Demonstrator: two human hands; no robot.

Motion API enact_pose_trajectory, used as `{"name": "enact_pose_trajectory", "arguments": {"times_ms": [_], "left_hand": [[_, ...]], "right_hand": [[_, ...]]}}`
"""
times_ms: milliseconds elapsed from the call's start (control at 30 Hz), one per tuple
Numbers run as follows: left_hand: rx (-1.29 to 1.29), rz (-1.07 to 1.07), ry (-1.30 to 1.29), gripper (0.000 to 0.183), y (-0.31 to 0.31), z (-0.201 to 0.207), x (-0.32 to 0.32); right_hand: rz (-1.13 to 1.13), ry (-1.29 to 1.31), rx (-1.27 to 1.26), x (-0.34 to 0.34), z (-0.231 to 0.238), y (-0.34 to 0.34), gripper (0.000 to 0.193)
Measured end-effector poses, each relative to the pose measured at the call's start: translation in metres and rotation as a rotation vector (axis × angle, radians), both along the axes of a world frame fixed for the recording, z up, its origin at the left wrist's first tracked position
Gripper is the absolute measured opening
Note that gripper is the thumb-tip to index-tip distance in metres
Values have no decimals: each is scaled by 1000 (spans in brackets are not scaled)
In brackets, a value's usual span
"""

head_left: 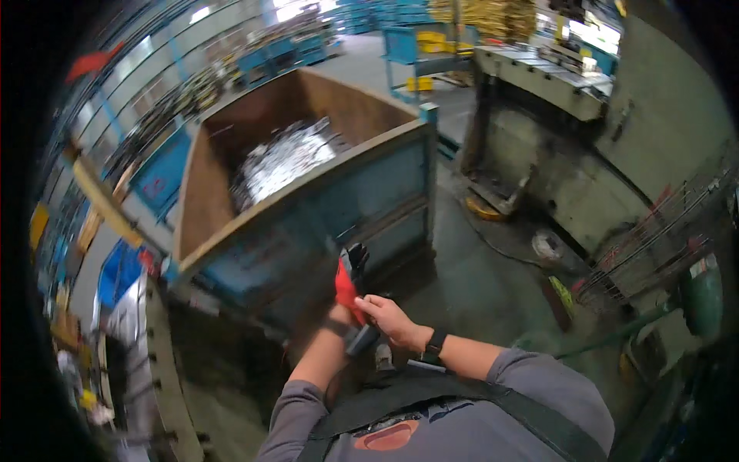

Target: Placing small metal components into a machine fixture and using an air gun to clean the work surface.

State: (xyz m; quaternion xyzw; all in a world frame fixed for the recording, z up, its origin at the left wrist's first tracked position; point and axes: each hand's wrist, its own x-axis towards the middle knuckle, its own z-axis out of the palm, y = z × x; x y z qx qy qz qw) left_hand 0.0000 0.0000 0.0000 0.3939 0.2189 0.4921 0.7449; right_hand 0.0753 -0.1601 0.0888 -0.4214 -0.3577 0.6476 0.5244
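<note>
A red work glove with black fingers (346,286) covers my left hand (354,262), which points away from me toward the large bin. The gloved fingers look stretched out, with nothing held in them. My bare right hand (390,319) pinches the red glove at its cuff, near the left wrist; a dark watch (436,344) sits on that arm. Just below the cuff is a dark grey piece (362,339), whose kind I cannot make out. A dark band crosses the left wrist, blurred.
Ahead stands a large blue metal bin (308,223) with shiny metal scrap (289,163) inside. A green machine (570,154) rises at the right, with a wire basket (654,246) nearer me. At the left is a metal worktable (138,346). A cable (493,246) lies on the floor.
</note>
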Motion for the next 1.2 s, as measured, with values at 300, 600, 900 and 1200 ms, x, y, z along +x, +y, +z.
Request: {"name": "enact_pose_trajectory", "arguments": {"times_ms": [300,600,900,1200], "left_hand": [[-272,-864,-572,69,55,150,169],[-319,-1336,-548,60,109,155,278],[-373,-1404,-499,51,144,124,402],[-398,-1121,-305,41,206,-14,597]], "right_hand": [[-388,338,27,174,-71,109,20],[-375,55,214,273,-24,163,27],[-529,212,154,386,-38,202,26],[-444,272,145,599,-81,290,26]]}}
